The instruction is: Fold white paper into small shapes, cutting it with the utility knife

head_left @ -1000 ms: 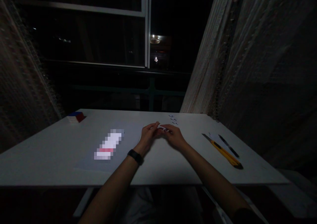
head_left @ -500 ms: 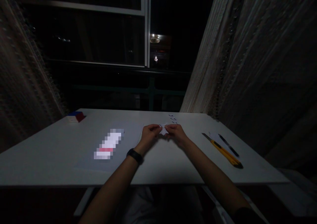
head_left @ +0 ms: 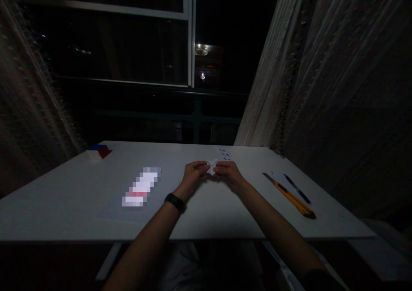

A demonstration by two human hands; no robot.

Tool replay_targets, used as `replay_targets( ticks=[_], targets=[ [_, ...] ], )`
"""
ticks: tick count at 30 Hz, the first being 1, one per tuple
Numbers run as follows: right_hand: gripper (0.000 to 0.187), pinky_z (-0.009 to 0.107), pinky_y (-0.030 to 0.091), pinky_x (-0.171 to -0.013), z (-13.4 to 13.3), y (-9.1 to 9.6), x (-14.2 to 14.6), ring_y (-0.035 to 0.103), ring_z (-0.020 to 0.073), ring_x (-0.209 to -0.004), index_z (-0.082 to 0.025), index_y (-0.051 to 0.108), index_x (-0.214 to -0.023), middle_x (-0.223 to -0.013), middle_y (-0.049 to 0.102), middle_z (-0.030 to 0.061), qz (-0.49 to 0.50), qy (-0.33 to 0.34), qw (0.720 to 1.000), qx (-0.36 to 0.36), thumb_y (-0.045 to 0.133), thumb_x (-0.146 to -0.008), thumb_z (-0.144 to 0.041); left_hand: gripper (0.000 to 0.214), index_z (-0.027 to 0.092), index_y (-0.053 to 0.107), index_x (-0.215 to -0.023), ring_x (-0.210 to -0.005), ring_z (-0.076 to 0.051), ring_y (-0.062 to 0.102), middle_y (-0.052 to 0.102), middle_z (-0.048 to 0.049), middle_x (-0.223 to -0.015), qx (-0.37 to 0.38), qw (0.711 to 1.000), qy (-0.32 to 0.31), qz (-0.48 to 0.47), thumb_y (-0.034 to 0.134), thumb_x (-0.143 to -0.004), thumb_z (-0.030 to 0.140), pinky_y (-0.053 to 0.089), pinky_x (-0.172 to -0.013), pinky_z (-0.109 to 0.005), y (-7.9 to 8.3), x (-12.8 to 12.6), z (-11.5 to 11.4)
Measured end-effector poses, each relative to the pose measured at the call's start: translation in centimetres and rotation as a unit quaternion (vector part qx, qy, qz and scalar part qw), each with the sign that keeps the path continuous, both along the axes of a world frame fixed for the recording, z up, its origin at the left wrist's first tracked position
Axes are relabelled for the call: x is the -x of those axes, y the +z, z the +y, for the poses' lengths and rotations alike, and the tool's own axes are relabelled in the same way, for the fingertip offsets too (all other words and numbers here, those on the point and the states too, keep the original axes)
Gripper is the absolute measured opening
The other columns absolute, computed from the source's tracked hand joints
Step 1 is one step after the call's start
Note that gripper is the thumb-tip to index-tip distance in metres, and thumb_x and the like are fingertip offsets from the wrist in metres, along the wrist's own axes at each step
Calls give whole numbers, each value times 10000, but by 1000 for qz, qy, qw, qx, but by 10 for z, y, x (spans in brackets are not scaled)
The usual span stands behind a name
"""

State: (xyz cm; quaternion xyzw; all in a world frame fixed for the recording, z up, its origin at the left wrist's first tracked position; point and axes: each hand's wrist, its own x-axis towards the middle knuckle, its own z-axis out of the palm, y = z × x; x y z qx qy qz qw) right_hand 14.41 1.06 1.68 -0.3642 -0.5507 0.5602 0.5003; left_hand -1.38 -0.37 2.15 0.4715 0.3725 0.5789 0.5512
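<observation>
A small folded piece of white paper [head_left: 212, 166] with dark lines on it is held up between my hands, above the white table [head_left: 212, 213]. My left hand [head_left: 195, 173], with a black band on the wrist, pinches its left side between thumb and fingers. On the paper's right side, my right hand [head_left: 229, 172] grips it the same way, thumb towards me. The fingertips behind the paper are hidden. Just beyond my right hand lie several small dark-marked pieces [head_left: 225, 154], too small to make out.
A yellow utility knife [head_left: 291, 198], blade out, lies right beside a black pen [head_left: 298, 189]. At left, a bright pixelated rectangle [head_left: 141, 188] sits on a white sheet [head_left: 112, 211]. A blue, red and white cube [head_left: 98, 151] stands far left. Curtains [head_left: 264, 68] flank the dark window.
The folded paper shows more of its face now, its top points spread wider between my fingers. My thumbs have shifted slightly on it. Everything on the table stays put.
</observation>
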Motion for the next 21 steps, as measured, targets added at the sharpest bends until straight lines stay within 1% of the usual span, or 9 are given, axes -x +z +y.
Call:
replay_targets(
  ticks=[4,7,11,15,18,21],
  targets=[
    [263,229,392,-477,-3,3,2,537,118,-507,-135,711,-769,-596,640,24,12,-2,1000,-4,740,-552,-280,324,101,689,-790,-594,-141,592,665,-77,-716,11,1000,0,-8,783,-529,269,439,-509,-224,1,1,0],
    [244,224,388,-476,-3,3,2,536,117,-517,-135,713,-755,-596,633,23,11,-1,1000,-4,738,-560,-279,320,103,691,-801,-625,-162,605,667,-86,-741,13,1000,-21,-3,764,-548,286,449,-513,-234,1,3,1],
    [256,230,392,-473,-1,1,2,540,127,-524,-145,718,-754,-596,637,22,13,-17,1000,-6,744,-544,-288,322,110,690,-830,-653,-171,616,673,-94,-770,3,999,-45,10,755,-562,276,456,-549,-244,0,3,1],
    [259,231,386,-464,1,-1,3,552,133,-520,-146,717,-728,-591,643,25,14,-32,999,0,756,-518,-292,311,111,685,-784,-615,-152,599,670,-77,-715,4,1000,-26,-7,779,-504,209,440,-564,-246,-1,1,2],
    [248,227,381,-461,0,-1,4,554,130,-517,-145,716,-724,-590,643,22,21,-30,999,10,754,-519,-280,323,99,675,-763,-596,-145,587,663,-69,-681,15,1000,-11,-23,789,-470,173,437,-569,-252,-3,0,3],
    [308,225,385,-469,-1,-1,5,550,119,-507,-151,721,-801,-603,648,14,43,-26,999,21,755,-510,-245,366,94,669,-805,-625,-155,603,675,-81,-723,32,999,-14,-42,792,-468,167,454,-602,-267,-6,1,5]
  ],
)
